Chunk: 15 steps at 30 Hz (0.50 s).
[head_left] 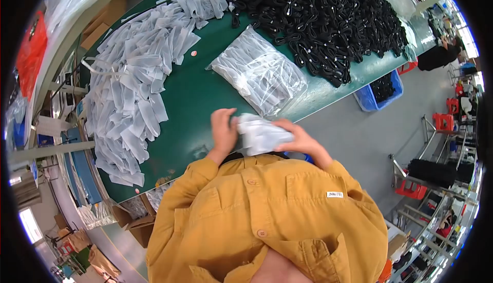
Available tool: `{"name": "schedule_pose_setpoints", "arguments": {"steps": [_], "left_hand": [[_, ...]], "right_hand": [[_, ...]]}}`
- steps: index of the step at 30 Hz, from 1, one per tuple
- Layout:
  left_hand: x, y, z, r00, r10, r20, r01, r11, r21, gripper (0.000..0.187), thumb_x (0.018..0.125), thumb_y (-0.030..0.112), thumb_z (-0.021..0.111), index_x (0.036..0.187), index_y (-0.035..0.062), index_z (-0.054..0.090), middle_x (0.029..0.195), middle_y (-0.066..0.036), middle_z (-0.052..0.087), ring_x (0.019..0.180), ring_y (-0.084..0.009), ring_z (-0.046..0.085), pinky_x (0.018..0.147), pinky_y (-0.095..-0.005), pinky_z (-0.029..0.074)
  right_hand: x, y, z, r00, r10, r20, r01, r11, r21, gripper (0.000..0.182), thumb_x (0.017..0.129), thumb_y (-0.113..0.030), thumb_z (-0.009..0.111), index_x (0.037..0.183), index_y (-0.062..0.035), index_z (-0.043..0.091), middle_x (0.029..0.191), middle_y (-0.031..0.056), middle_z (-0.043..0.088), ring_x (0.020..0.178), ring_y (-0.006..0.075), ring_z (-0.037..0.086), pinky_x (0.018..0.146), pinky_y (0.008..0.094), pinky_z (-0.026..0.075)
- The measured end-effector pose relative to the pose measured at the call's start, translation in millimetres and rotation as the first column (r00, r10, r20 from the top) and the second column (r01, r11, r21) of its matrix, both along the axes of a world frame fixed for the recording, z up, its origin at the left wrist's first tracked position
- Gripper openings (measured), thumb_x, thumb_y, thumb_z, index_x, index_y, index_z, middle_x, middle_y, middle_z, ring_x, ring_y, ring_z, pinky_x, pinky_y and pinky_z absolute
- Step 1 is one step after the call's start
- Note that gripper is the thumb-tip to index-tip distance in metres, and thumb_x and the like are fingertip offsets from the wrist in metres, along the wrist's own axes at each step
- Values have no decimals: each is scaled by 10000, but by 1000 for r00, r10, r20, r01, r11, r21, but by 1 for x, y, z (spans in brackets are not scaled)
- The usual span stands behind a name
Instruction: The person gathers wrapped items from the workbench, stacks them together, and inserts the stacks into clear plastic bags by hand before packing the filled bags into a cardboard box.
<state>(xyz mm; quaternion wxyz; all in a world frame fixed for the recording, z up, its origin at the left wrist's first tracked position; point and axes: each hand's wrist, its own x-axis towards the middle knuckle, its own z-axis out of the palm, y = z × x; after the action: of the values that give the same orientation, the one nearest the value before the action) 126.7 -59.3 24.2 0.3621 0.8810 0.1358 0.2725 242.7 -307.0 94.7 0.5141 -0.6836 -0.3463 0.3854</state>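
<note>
Holding a crinkled, translucent packet bundle [262, 134] between bare hands [302, 140]

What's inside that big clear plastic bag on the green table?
The clear bag holds many pale packets, packed closely together; whatever lies beneath the top layer is covered.

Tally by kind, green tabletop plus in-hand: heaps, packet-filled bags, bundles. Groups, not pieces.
Whitish packet heap: 1
Black coiled cable heap: 1
Packet-filled clear plastic bag: 1
In-hand whitish bundle: 1
Total: 4
</note>
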Motion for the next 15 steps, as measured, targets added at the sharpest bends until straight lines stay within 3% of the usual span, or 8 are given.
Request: {"name": "schedule_pose_setpoints", "arguments": {"steps": [1, 2, 4, 7, 11, 13, 15], "left_hand": [[12, -18, 22, 990, -140, 1, 138, 983, 123, 371, 766, 131, 723, 1107, 62, 596, 1022, -146, 539, 1006, -363, 500, 889, -448, 420], [23, -38, 30, 973, -228, -18, 229, 966, 117, 484, 719, 200, 786, 1133, 59, 578, 1049, -144, 522, 1010, -354, 486, 885, -443, 411], [49, -67, 34, 945, -326, -16, 323, 927, 192, 685, 637, 298, 856, 1193, 41, 548, 1078, -144, 499, 1014, -355, 464, 881, -447, 397], [81, -83, 3, 945, -297, -141, 327, 889, 321, 402, 762, 208, 760, 1079, 53, 569, 1019, -108, 558, 945, -306, 529, 813, -394, 431], [81, -79, -3, 969, -245, -34, 242, 967, -74, 137, 847, 100, 661, 949, 43, 589, 881, -97, 593, 782, -280, 586, 672, -347, 462], [76, -80, 20, 987, -159, 36, 163, 942, -292, 63, 867, 64, 631, 912, 35, 597, 821, -98, 587, 710, -270, 587, 618, -328, 462], [74, -81, 34, 990, -106, 90, 131, 930, -343, 26, 876, 14, 603, 894, 9, 584, 817, -102, 573, 689, -247, 553, 638, -305, 452]], "right_hand": [[7, -31, -1, 990, -71, -118, 70, 997, -19, 744, 706, -264, 852, 1332, -11, 540, 1278, 102, 554, 1204, 198, 516, 1033, 336, 387], [11, -54, 7, 939, -189, -289, 190, 982, -25, 730, 707, -219, 836, 1331, 6, 531, 1257, 84, 578, 1174, 181, 531, 1023, 329, 397], [19, -89, -2, 881, -342, -326, 343, 938, -54, 731, 707, -230, 832, 1329, 4, 527, 1227, 70, 597, 1146, 177, 545, 1005, 320, 408], [27, -107, -24, 862, -409, -301, 400, 912, -91, 727, 712, -252, 833, 1322, 5, 532, 1224, 70, 595, 1147, 177, 543, 1003, 315, 405], [41, -92, -41, 918, -306, -253, 308, 951, -32, 725, 713, -266, 834, 1317, 5, 537, 1227, 78, 579, 1158, 174, 531, 1005, 313, 400], [54, -72, -46, 954, -250, -165, 254, 967, -2, 738, 707, -283, 840, 1311, 16, 538, 1216, 96, 573, 1148, 187, 535, 993, 316, 410], [67, -48, -49, 978, -192, -84, 195, 980, 27, 749, 703, -299, 843, 1308, 20, 537, 1209, 104, 575, 1136, 189, 543, 983, 314, 422]]}}
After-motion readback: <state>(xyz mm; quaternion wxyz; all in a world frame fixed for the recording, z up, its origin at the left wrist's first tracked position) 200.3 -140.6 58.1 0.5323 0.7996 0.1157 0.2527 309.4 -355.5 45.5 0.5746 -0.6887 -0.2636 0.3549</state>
